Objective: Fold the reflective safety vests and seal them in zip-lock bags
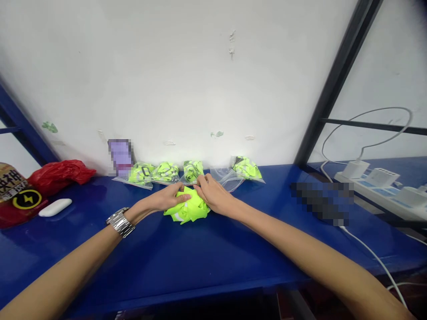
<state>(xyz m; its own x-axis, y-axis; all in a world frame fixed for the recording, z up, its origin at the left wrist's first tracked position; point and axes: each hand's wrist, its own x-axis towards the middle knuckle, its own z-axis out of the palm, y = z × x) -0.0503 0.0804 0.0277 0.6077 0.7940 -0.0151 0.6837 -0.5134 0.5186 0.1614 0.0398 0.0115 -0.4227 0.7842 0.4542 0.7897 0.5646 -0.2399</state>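
At the far left, we are seeing a red-and-black snack package (16, 191) with a yellow lightning-bolt badge leaning against a crumpled red plastic bag (62, 175), and a white oval object (55, 207) is lying just beside them on the blue surface (187, 262). A pixelated purple item (120, 156) is standing against the white wall (187, 75), too blurred for us to name. Next to it, three clear bags of neon-yellow items (166, 172) are lying in a row, with a fourth such bag (246, 169) further right.

In the middle, our left grip (168, 198), with a metal-link wristwatch (120, 222) on its wrist, is lying open on a bundled neon-yellow reflective garment (187, 209), which is sitting on the surface directly in front of the bags. Our right grip (213, 193) is pinching the edge of a clear plastic bag (227, 178) just above the garment, its fingers (202, 181) also nearly touching the bundle.

Further right, a pixelated dark object (322, 203) is lying on the surface, a white cable (370, 262) is trailing over its edge, and a white power strip (376, 189) is carrying plugged-in chargers beyond a black metal upright (333, 84).
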